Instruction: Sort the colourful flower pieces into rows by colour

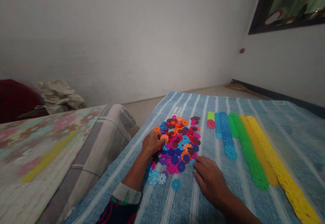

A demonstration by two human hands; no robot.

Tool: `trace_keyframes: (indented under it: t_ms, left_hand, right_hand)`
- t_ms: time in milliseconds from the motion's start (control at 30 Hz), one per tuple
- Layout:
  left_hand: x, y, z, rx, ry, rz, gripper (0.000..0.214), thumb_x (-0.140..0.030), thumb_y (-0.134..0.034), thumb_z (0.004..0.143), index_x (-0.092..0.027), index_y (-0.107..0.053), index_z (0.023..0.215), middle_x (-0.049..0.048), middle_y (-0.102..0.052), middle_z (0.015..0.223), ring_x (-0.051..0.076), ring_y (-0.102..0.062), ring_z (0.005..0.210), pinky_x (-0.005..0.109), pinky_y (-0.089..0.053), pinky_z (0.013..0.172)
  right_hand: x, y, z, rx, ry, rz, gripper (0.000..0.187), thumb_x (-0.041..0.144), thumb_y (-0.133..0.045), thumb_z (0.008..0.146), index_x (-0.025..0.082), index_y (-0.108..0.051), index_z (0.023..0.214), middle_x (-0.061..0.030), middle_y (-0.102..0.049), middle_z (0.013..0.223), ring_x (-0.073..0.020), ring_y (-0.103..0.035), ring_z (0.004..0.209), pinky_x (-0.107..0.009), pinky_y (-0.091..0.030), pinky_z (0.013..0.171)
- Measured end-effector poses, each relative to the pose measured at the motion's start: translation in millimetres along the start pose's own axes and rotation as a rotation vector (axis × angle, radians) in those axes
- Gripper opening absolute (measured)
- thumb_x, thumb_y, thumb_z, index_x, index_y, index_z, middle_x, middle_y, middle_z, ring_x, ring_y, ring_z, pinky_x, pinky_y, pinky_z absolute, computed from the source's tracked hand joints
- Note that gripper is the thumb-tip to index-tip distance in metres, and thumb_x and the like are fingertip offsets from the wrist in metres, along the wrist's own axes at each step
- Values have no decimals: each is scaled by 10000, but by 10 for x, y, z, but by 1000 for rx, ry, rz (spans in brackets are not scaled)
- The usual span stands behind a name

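A heap of colourful interlocking plastic discs (175, 151) lies on the blue striped cloth (188, 200). At the heap's left side my left hand (151, 143) is closed, with thumb and fingers at the edge of an orange disc (165, 138). My right hand (210, 180) rests at the heap's lower right, fingers stretched out and thumb apart. Its fingertips are beside a light blue disc (192, 162). Near the front of the heap lie a loose blue disc (175, 184) and a pale disc (161, 178).
On the right, discs lie in overlapping rows by colour: a blue row (225, 129), a green row (247, 153), and a long yellow row (281, 173). A "love" label (177, 110) shows behind the heap. To the left stands a bed-like surface with a patterned cover (50, 142).
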State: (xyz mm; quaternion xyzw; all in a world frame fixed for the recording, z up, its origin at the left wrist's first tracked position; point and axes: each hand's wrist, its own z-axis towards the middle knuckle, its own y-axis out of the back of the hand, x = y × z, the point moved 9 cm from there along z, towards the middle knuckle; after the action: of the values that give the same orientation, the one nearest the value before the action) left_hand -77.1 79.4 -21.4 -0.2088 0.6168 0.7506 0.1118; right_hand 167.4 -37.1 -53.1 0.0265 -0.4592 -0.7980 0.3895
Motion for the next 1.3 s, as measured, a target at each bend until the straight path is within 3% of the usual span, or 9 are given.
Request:
trace_keyframes:
  t_ms: [200,400,567,1033,1300]
  left_hand:
    - [101,-4,17,-74,8,-251,195,-288,-728,527,-200,-554,543,-39,-524,542,133,-473,540,245,-308,531]
    - [246,-19,-8,-78,108,-582,263,-349,-717,501,-180,-517,529,-57,-477,466,98,-427,458,222,-318,472]
    - [279,38,-61,-90,163,-678,304,-388,-725,491,-164,-528,547,-51,-500,471,86,-429,457,211,-320,458]
    - [293,-64,-2,-63,105,-553,247,-372,-677,528,-176,-540,591,-51,-517,499,111,-466,492,224,-355,490]
    - [223,-64,13,-72,10,-336,206,-373,-633,599,-197,-536,641,-53,-488,551,132,-480,576,240,-361,545]
  right_hand:
    - [19,15,24,5,2,3,186,108,-522,830,211,-606,960,-109,-655,1096,-252,-617,983,-407,-529,833]
    - [2,-1,16,11,-7,6,181,114,-533,833,208,-605,969,-108,-652,1110,-254,-611,998,-412,-519,849]
    - [0,12,14,1,-11,12,189,113,-528,837,207,-604,982,-103,-654,1102,-253,-608,998,-416,-512,859]
    - [-13,-28,17,24,-22,24,210,97,-563,815,209,-600,989,-102,-642,1120,-250,-593,1022,-413,-487,889]
    - [-8,-12,22,25,-12,27,195,91,-563,811,201,-605,966,-107,-647,1093,-252,-594,1005,-410,-486,873]
